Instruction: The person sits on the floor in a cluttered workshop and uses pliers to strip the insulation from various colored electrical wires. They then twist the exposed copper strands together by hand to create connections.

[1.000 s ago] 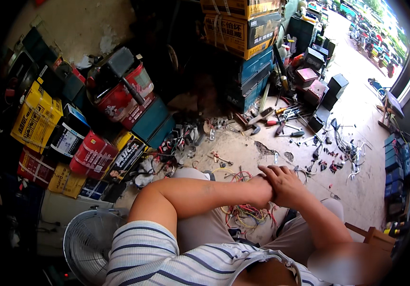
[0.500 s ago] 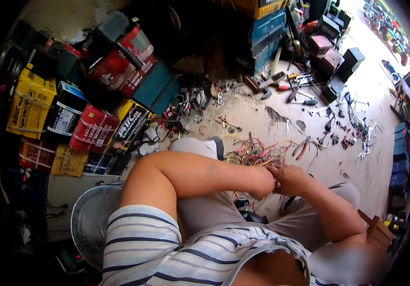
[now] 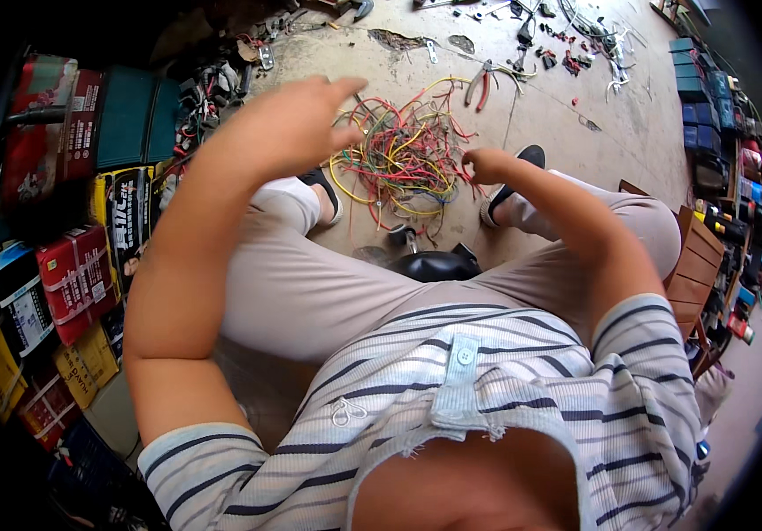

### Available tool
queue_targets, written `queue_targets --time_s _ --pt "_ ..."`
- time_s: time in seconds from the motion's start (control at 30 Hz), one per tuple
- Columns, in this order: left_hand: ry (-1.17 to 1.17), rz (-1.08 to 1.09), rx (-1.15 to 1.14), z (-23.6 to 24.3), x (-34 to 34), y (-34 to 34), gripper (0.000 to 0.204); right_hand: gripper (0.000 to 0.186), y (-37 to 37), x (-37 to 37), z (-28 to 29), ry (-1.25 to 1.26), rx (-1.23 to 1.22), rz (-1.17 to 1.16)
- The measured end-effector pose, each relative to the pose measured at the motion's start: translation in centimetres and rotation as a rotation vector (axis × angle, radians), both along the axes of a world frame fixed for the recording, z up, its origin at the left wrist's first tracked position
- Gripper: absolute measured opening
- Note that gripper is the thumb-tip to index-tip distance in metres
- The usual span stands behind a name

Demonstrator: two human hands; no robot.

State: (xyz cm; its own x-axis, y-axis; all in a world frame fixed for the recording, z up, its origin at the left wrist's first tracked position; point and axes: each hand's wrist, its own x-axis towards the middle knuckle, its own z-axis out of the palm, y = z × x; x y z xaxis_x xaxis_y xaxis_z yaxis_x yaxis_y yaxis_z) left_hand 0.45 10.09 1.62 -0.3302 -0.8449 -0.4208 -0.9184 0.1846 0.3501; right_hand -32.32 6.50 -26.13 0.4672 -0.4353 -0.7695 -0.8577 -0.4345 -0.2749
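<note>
- Red, yellow, green wire tangle [image 3: 398, 157]: heaped on floor [image 3: 571, 137]
- Left hand [image 3: 297, 124]: thumb and finger apart, near tangle's left side
- Right hand [image 3: 490, 165]: near tangle's right side, can't tell grip
- Pliers [image 3: 484, 90]: beyond tangle

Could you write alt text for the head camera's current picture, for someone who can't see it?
A person's bare left hand and right hand are at opposite sides of a tangle of coloured wires on the floor. Pliers lie just beyond; boxes are stacked at left.

Pale, pitted floor [image 3: 611, 150], brown wooden furniture [image 3: 696, 264]
</note>
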Motion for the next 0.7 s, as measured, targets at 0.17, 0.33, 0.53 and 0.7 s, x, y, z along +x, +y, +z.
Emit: queue_targets --time_s 0.17,0.33,0.53,0.7 --pt "0.075 0.028 -0.049 0.3 1.6 -0.4 0.052 0.061 3.7 5.2 -4.3 -0.182 -0.058 -0.635" --pt "0.022 -0.005 -0.011 -0.2 1.6 0.0 0.050 0.057 8.6 9.2 -2.4 -0.165 -0.201 -0.525" --pt "0.010 -0.010 0.013 -0.4 1.2 0.3 0.050 0.029 10.0 7.9 -4.3 -0.001 -0.142 -0.161" --pt "0.006 -0.021 0.005 -0.7 1.1 0.6 0.049 0.025 9.7 7.8 -3.7 -0.214 -0.180 -0.244"
